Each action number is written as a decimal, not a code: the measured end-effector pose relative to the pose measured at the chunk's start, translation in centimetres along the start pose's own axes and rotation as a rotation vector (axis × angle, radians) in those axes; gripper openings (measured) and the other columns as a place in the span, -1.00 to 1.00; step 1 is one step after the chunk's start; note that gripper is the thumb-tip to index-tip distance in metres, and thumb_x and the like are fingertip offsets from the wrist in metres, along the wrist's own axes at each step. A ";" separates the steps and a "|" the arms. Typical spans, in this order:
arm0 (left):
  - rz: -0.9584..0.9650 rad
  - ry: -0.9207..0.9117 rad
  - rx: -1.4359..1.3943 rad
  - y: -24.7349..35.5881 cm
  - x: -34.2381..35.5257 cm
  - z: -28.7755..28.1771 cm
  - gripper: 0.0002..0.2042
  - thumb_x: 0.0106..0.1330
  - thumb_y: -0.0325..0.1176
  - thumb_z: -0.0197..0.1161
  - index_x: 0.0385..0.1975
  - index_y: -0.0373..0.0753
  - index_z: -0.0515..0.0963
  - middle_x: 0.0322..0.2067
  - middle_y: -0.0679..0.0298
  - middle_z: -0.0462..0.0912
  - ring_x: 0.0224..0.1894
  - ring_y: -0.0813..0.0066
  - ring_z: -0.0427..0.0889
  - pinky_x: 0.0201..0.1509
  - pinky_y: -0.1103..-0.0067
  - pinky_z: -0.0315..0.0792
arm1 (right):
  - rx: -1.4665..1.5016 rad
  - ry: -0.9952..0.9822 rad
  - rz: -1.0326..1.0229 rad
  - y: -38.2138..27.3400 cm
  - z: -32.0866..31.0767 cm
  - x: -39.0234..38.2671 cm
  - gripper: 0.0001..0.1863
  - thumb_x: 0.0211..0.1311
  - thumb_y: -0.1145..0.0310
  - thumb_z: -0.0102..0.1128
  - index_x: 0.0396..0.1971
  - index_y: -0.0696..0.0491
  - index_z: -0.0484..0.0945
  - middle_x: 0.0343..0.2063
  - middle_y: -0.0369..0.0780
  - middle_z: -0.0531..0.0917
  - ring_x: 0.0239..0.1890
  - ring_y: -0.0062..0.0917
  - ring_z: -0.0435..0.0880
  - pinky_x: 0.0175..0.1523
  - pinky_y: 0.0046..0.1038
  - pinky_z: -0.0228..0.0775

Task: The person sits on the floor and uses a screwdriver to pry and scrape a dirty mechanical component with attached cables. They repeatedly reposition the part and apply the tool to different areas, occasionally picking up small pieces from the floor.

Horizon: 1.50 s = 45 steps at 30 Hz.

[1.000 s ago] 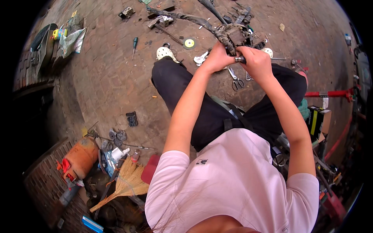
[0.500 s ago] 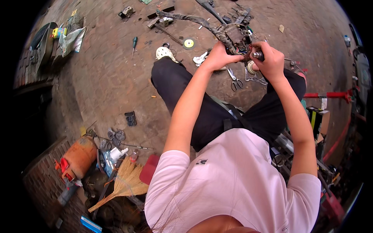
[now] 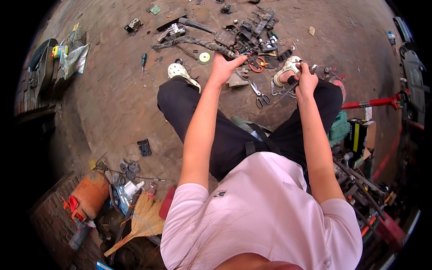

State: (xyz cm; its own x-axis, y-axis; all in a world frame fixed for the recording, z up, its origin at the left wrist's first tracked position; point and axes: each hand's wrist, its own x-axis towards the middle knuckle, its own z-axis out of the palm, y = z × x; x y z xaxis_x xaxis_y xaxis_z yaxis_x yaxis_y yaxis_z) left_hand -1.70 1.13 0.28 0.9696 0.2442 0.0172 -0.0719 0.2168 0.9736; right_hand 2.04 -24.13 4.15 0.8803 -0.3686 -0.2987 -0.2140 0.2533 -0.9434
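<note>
My left hand (image 3: 222, 70) is closed round a thick, dirt-covered wiring harness (image 3: 193, 41), its thumb stretched out to the right and its other fingers partly hidden. Coloured wires and a grimy dark part (image 3: 226, 38) lie at the harness's right end. Over by my right knee, my right hand (image 3: 308, 80) grips a screwdriver-like tool (image 3: 284, 92) with a dark handle. Its thin metal shaft points down and to the left. Scissors (image 3: 259, 95) with dark handles lie between the hands, below orange-handled pliers (image 3: 257, 65).
Beyond my hands, dark metal parts (image 3: 263, 27) are heaped on the brick floor. A green-handled screwdriver (image 3: 143, 60) and a yellow disc (image 3: 204, 57) lie leftward. A straw broom (image 3: 143, 215) and an orange tank (image 3: 90, 193) are lower left; a red bar (image 3: 371, 103) juts in at right.
My right hand has drawn away from the wiring, down toward my right knee, and the tool's shaft now shows. My left hand and the harness have shifted left and lower, and the view has moved.
</note>
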 end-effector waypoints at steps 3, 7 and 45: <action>-0.051 0.064 -0.104 0.3 -0.1 -0.3 -0.52 0.02 -0.44 0.45 -0.05 -0.34 0.42 -0.17 0.29 0.55 -0.17 0.51 0.54 -0.02 0.56 0.42 | 0.023 0.063 0.142 2.7 -0.7 1.6 -0.87 0.11 0.47 0.17 -0.43 0.24 0.51 -0.52 -0.20 0.61 -0.74 -0.73 0.26 -0.63 -0.61 0.05; -0.098 0.098 -0.177 1.5 -0.5 -0.6 -0.55 0.03 -0.45 0.44 -0.07 -0.32 0.43 -0.17 0.30 0.54 -0.17 0.51 0.54 -0.02 0.58 0.41 | 0.113 -0.045 0.304 6.3 -1.9 3.0 -0.90 0.12 0.48 0.14 -0.40 0.18 0.45 -0.38 -0.15 0.65 -0.74 -0.75 0.14 -0.61 -0.63 0.04; -0.291 0.212 0.804 -15.9 -1.9 -0.7 -0.65 0.09 -0.36 0.28 -0.09 -0.27 0.56 0.00 0.04 0.49 0.02 0.12 0.51 0.12 0.37 0.41 | 0.086 -0.594 0.423 9.3 -1.7 2.6 -0.93 0.18 0.51 -0.04 -0.35 0.14 0.43 -0.43 -0.16 0.58 -0.72 -0.78 0.19 -0.57 -0.67 0.03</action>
State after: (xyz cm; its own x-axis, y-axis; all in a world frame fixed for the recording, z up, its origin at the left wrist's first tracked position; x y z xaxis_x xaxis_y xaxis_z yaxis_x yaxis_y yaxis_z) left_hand -2.59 -2.12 -15.39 0.8544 0.4702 -0.2210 0.4347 -0.4141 0.7997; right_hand 1.62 -24.25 -5.64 0.8160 0.3170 -0.4834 -0.5740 0.3448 -0.7427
